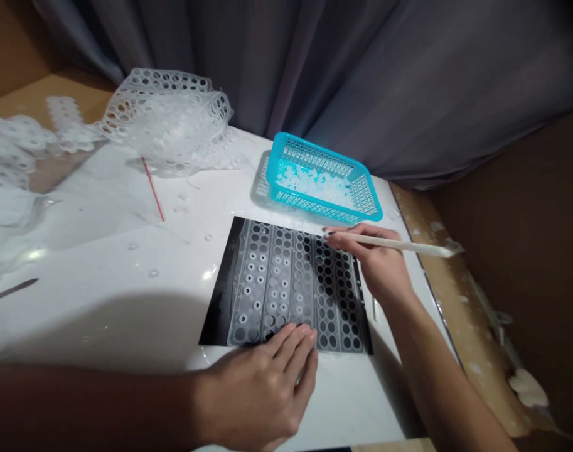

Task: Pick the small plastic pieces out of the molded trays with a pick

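Note:
A clear plastic sheet full of round holes lies on a black mat on the white table. My left hand rests flat on the sheet's near edge, fingers together and stretched out, pressing it down. My right hand is closed on a thin white stick, whose tip sits at the sheet's far right corner. Just behind it stands a turquoise basket holding small clear round pieces.
A heap of punched clear plastic sheets lies at the back left, with more scraps farther left. A red stick and a metal tool lie on the white table. Grey curtain behind; a raw wooden edge runs along the right.

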Motion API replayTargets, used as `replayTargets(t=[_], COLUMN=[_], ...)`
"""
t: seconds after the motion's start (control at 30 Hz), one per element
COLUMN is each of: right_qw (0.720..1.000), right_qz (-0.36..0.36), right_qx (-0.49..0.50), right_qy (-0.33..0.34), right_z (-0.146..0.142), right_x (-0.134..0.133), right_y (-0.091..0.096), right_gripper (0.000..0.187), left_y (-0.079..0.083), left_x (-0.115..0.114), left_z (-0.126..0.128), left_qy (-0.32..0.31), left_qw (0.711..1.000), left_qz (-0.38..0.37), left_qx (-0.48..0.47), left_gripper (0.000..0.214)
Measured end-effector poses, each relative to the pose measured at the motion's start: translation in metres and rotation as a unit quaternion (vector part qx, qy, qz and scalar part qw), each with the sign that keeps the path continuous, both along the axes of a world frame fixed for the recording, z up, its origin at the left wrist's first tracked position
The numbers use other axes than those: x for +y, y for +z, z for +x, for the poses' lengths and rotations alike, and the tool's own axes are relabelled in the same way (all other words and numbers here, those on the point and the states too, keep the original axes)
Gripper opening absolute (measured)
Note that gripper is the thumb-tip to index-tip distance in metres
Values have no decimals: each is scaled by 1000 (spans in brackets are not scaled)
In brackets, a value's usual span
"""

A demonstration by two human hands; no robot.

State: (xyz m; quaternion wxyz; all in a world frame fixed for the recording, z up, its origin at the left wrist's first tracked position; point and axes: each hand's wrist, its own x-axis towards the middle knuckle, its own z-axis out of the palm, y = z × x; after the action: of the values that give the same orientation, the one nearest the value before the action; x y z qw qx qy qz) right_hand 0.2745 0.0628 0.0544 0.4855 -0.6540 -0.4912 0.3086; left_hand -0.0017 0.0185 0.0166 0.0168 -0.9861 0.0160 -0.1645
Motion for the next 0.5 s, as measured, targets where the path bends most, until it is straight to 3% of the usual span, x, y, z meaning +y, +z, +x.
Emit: replayTargets(t=[0.13,0.2,0.37,0.5], right_qw=[960,940,956,972], right_qz=[193,231,137,118], right_qx=[-186,-230,-254,-205], right_qy=[-79,-103,-48,-9], right_z=[13,24,43,22], right_x=[25,42,67,42], right_y=[20,24,19,11], right_gripper=[15,16,20,18], left_y=[0,-1,-4,-2], left_x=[0,-1,-1,0], left_z=[-1,-1,1,4], left_qy=[-17,-22,-9,19], left_qw=[1000,999,999,997], left_qz=[6,3,-13,-27], left_qx=[-23,-29,-50,-65], left_gripper=[58,54,54,54])
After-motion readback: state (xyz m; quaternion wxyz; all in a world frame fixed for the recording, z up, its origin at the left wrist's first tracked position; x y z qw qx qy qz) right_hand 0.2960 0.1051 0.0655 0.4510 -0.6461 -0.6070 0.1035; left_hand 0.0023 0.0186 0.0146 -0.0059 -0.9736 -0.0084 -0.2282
